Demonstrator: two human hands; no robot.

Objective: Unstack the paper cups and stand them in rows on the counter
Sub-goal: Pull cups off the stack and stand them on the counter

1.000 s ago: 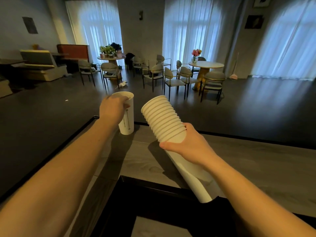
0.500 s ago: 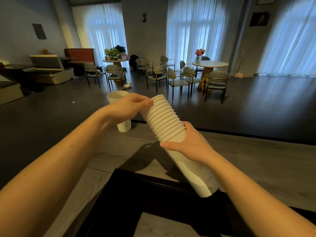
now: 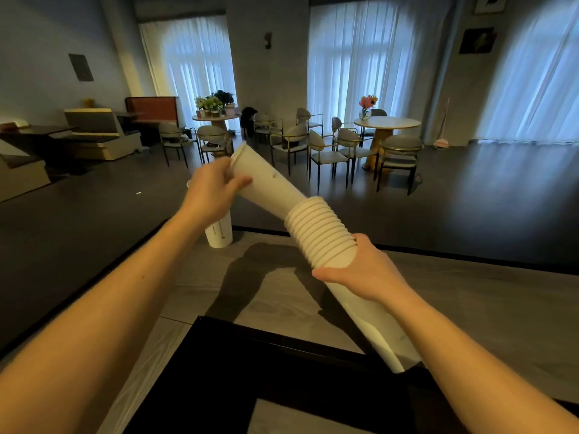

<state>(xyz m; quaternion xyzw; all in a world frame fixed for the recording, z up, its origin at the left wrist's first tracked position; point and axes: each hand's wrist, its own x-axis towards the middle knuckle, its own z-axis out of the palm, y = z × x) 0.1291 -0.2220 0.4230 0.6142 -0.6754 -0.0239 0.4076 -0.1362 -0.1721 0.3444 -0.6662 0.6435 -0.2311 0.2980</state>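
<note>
While the long white stack of nested paper cups [image 3: 319, 236] is held slanted above the grey wood-grain counter [image 3: 470, 308], a single white paper cup [image 3: 266, 183] is seen drawn most of the way out of its upper end, with only its narrow base inside the ribbed band of stacked rims. That cup is gripped near its open rim by the left hand [image 3: 213, 189], whose fingers are curled over the far side and whose thumb is pressed along the near wall. The stack is clasped by the right hand [image 3: 360, 270] just below the band of rims, the thumb laid across the front and the fingers wrapped behind it out of sight. The lower end of the stack is pointed down toward the near edge of the counter, above a black rectangular recess [image 3: 282, 371] set into the surface; whether it touches anything cannot be told. One white paper cup with a thin printed line [image 3: 219, 233] is stood upright on the counter near its far left corner, partly hidden behind the left wrist. Beyond the counter, round tables [image 3: 387, 123] with padded chairs [image 3: 326, 151] are ranged before tall curtained windows [image 3: 376, 57].
</note>
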